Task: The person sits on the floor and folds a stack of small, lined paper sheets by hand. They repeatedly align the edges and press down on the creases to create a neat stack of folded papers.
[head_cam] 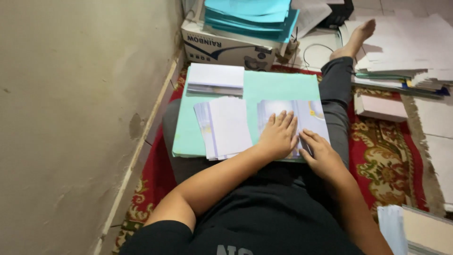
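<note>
A large green paper board (pixel 278 87) rests across my lap. My left hand (pixel 278 134) lies flat, fingers spread, on a printed sheet (pixel 314 115) with pale blue and yellow colours at the board's right side. Beside it, my right hand (pixel 318 151) presses the same sheet's near edge with its fingertips. A fanned pile of white sheets (pixel 226 127) sits left of my hands. At the board's far left corner stands a neat stack of white sheets (pixel 215 79).
A beige wall (pixel 71 118) runs along the left. Ahead, a cardboard box (pixel 226 47) carries blue paper stacks (pixel 250 16). My leg and bare foot (pixel 356 38) stretch out over a red patterned rug (pixel 382 160). Paper piles (pixel 406 52) lie at the right.
</note>
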